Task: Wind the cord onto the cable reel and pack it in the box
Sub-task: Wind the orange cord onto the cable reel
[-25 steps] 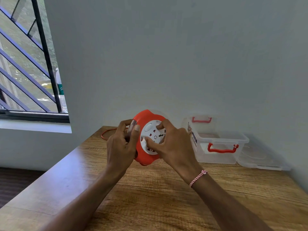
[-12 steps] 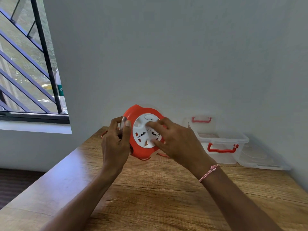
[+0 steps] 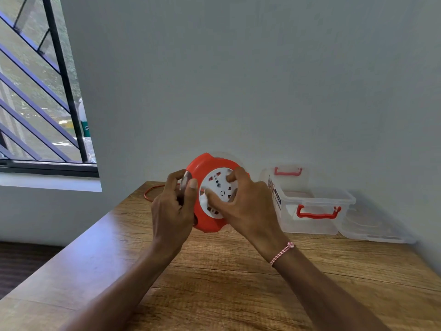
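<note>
An orange cable reel (image 3: 205, 164) with a white socket face (image 3: 218, 186) is held upright above the wooden table (image 3: 238, 283). My left hand (image 3: 174, 209) grips its left edge, thumb on the front rim. My right hand (image 3: 243, 206) has its fingertips curled on the white face. A loop of orange cord (image 3: 149, 193) lies on the table behind my left hand; the part running to the reel is hidden. The clear box (image 3: 310, 212) with red handles stands open at the back right.
The box's clear lid (image 3: 374, 231) lies flat against the wall right of the box. A barred window (image 3: 43, 91) is at the left. The table's left edge runs diagonally toward me, with dark floor beyond it.
The white face has turned under my right fingers, whose grip on it has shifted. The reel rose a little and then came back down. Less cord shows below the reel.
</note>
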A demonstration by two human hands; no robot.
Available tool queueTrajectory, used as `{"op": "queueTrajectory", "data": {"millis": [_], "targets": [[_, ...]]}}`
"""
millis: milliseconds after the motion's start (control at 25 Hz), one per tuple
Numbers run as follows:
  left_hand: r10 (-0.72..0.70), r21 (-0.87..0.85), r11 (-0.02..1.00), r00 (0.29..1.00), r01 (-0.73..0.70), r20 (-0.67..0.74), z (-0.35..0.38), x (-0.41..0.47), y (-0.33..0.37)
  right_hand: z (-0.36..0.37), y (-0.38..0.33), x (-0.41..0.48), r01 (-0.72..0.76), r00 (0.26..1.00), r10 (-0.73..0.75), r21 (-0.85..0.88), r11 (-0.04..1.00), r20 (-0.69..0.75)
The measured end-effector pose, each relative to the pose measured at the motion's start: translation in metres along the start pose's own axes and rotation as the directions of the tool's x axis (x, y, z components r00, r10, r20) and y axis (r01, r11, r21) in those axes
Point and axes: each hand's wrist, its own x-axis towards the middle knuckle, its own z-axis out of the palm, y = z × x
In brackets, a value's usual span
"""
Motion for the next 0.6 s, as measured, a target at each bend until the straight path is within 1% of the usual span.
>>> {"op": "queueTrajectory", "data": {"millis": [40, 80, 120, 160, 200, 240, 280, 320, 360, 400, 440, 480, 520, 560, 600], "targets": [[0.002, 0.004, 1.0, 1.0, -0.002, -0.006, 0.002, -0.001, 0.001, 0.003, -0.004, -0.001, -0.213, 0.977, 0.206, 0.196, 0.957, 0.055], [0.01, 0.012, 1.0, 1.0, -0.01, -0.021, 0.004, -0.003, 0.001, 0.005, -0.006, -0.001, -0.413, 0.91, 0.381, 0.417, 0.81, 0.162], [0.024, 0.027, 0.999, 0.999, -0.023, -0.038, 0.005, -0.004, 0.001, 0.006, -0.008, -0.001, -0.563, 0.819, 0.492, 0.577, 0.592, 0.295], [0.032, 0.046, 0.999, 0.998, -0.03, -0.05, 0.005, -0.005, 0.0, 0.004, -0.009, -0.001, -0.641, 0.747, 0.523, 0.655, 0.401, 0.411], [0.025, 0.059, 0.998, 0.998, -0.021, -0.058, 0.006, -0.004, -0.001, 0.003, -0.009, -0.001, -0.669, 0.717, 0.51, 0.673, 0.315, 0.475], [0.003, 0.063, 0.998, 0.998, 0.001, -0.067, 0.006, -0.004, -0.003, 0.001, -0.009, -0.001, -0.664, 0.73, 0.482, 0.669, 0.334, 0.484], [-0.027, 0.054, 0.998, 0.997, 0.031, -0.076, 0.005, -0.002, -0.005, 0.0, -0.007, 0.0, -0.611, 0.789, 0.443, 0.621, 0.491, 0.426], [-0.06, 0.036, 0.997, 0.995, 0.063, -0.081, 0.004, 0.001, -0.006, -0.001, -0.003, 0.001, -0.463, 0.885, 0.359, 0.474, 0.749, 0.298], [-0.089, 0.015, 0.996, 0.993, 0.09, -0.083, 0.002, 0.003, -0.007, -0.002, 0.004, 0.003, -0.212, 0.973, 0.186, 0.214, 0.953, 0.135], [-0.11, -0.002, 0.994, 0.991, 0.111, -0.081, 0.0, 0.006, -0.008, -0.003, 0.011, 0.003, 0.066, 0.997, -0.064, -0.053, 0.996, 0.032], [-0.124, -0.016, 0.992, 0.99, 0.123, -0.073, -0.001, 0.007, -0.01, -0.004, 0.016, 0.004, 0.279, 0.96, -0.28, -0.234, 0.931, 0.031], [-0.135, -0.025, 0.991, 0.989, 0.133, -0.06, -0.002, 0.008, -0.012, -0.006, 0.019, 0.006, 0.41, 0.911, -0.404, -0.312, 0.857, 0.086], [-0.146, -0.029, 0.989, 0.988, 0.145, -0.044, -0.002, 0.009, -0.013, -0.006, 0.021, 0.007, 0.483, 0.874, -0.466, -0.349, 0.803, 0.138], [-0.157, -0.028, 0.987, 0.987, 0.156, -0.03, -0.002, 0.009, -0.014, -0.006, 0.022, 0.008, 0.517, 0.854, -0.494, -0.38, 0.767, 0.164], [-0.162, -0.024, 0.987, 0.986, 0.162, -0.021, -0.002, 0.01, -0.014, -0.004, 0.023, 0.008, 0.523, 0.848, -0.502, -0.416, 0.744, 0.17]]}}
